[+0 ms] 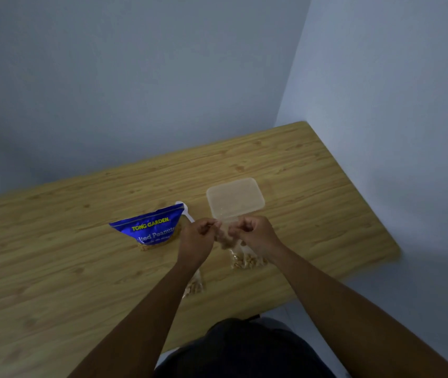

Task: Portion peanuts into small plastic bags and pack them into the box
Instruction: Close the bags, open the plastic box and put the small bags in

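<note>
Bare forearms, sleeveless to the frame edge; dark garment (244, 350) over the lap.

small filled peanut bags: 3, one held up between the hands (224, 237), two lying on the surface (247, 259) (194, 287) | blue peanut packet (153, 230): 1 | clear plastic box (235, 199): 1 | white spoon (187, 212): 1 | hands: 2, left (197, 236), right (255, 231) | wooden surface (67, 255): 1
</note>
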A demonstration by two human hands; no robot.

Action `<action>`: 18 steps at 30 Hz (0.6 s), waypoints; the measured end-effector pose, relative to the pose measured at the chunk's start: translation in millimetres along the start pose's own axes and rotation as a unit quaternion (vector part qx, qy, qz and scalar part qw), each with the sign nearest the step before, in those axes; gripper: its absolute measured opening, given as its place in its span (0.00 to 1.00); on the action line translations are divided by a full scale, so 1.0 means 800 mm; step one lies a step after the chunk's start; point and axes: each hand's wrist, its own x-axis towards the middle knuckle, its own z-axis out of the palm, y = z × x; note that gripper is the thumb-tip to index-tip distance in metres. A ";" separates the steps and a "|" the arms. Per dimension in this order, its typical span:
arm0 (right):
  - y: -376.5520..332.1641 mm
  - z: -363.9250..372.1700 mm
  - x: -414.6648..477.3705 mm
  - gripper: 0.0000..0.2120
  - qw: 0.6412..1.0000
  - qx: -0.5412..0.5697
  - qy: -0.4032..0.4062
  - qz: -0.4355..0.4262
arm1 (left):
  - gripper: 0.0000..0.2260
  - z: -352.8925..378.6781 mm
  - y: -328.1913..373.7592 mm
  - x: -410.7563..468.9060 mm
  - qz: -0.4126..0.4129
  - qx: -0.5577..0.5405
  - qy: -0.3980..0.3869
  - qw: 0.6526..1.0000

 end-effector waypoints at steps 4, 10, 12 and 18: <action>0.028 0.022 -0.001 0.01 0.996 -0.085 0.011 0.034 | 0.08 -0.006 -0.024 -0.010 -0.072 0.028 -0.016 0.997; 0.052 0.044 -0.009 0.03 0.974 -0.228 -0.005 0.003 | 0.04 -0.046 -0.083 -0.033 -0.160 0.144 0.047 0.975; 0.055 0.051 -0.013 0.06 0.966 -0.257 0.006 0.006 | 0.05 -0.062 -0.103 -0.040 -0.182 0.175 0.063 0.965; 0.068 0.060 -0.023 0.17 0.899 -0.409 0.050 -0.150 | 0.15 -0.068 -0.123 -0.052 -0.247 0.205 0.052 0.946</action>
